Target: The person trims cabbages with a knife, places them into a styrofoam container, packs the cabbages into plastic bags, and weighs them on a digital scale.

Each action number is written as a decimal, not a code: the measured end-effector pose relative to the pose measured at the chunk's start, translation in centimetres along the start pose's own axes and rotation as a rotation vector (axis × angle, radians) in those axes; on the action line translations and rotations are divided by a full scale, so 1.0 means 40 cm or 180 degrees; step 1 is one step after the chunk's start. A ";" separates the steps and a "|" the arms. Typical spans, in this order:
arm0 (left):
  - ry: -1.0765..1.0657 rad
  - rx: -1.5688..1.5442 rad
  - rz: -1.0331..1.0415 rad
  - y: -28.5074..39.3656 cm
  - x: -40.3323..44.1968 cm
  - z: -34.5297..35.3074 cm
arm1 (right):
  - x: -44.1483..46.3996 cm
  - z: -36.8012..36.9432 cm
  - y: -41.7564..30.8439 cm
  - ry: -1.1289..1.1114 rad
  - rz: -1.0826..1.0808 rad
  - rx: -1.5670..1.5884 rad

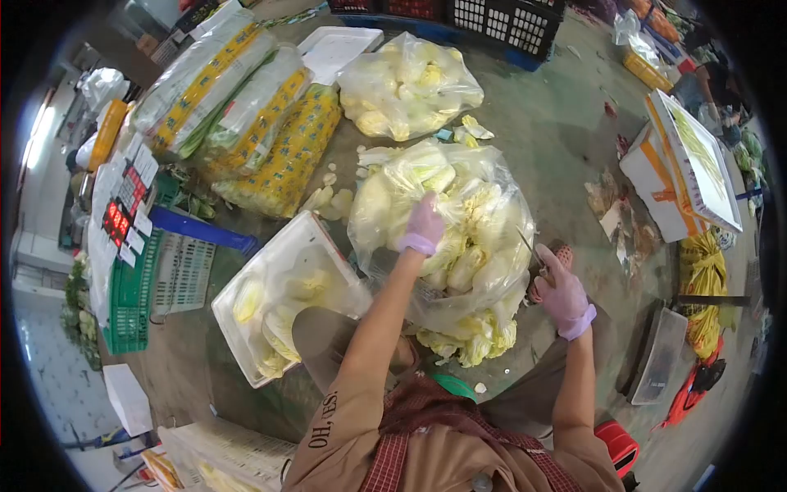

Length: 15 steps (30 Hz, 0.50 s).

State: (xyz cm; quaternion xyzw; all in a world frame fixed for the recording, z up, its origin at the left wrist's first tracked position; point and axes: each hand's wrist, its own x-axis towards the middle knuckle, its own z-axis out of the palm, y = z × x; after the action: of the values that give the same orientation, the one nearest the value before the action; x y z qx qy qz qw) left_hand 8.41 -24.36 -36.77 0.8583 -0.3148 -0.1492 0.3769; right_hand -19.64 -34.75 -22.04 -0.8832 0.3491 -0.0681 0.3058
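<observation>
A big clear plastic bag (pixel 365 213) full of napa cabbages (pixel 471 266) stands open on the floor between my knees. My left hand (pixel 424 225), in a light purple glove, is in the bag's mouth with its fingers closed against a cabbage; the fingertips are partly hidden. Beside the bag's right edge, my gloved right hand (pixel 566 295) is closed around a knife (pixel 525 241), whose thin blade points up and left. Loose cabbage leaves (pixel 469 338) lie in a heap below the bag. To the left, a white foam box (pixel 238 348) holds several cabbages.
Another bag of cabbages (pixel 410 86) sits farther ahead. Long packed vegetable bundles (pixel 287 152) lie at the upper left, near a green crate (pixel 131 283). Black crates (pixel 508 29) stand at the back. Foam boxes (pixel 660 176) and a clear plastic bin (pixel 656 357) are on the right.
</observation>
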 end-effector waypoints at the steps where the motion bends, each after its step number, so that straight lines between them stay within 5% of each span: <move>1: 0.0407 -0.0103 0.0172 0.011 0.021 -0.008 | -0.001 -0.007 -0.007 -0.0002 0.0023 0.0015; 2: 0.0816 -0.0207 0.0346 0.031 0.033 -0.017 | -0.003 -0.016 -0.016 -0.0120 0.0185 0.0038; 8: 0.0042 0.0818 0.0676 0.063 0.086 0.070 | -0.019 -0.049 -0.020 -0.0220 0.0258 0.0072; 10: -0.0937 0.1279 0.0180 0.092 0.128 0.057 | -0.024 -0.058 -0.020 -0.0155 0.0267 0.0174; 15: 0.0541 0.3250 0.0283 0.049 0.254 -0.098 | -0.030 -0.077 -0.003 -0.0058 0.0238 0.0187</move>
State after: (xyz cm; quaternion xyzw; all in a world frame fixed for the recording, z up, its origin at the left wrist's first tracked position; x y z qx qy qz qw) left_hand 17.20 -29.82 -32.89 0.9277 -0.3519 0.1098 -0.0597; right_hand -21.50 -35.39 -19.38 -0.8607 0.3769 -0.0589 0.3371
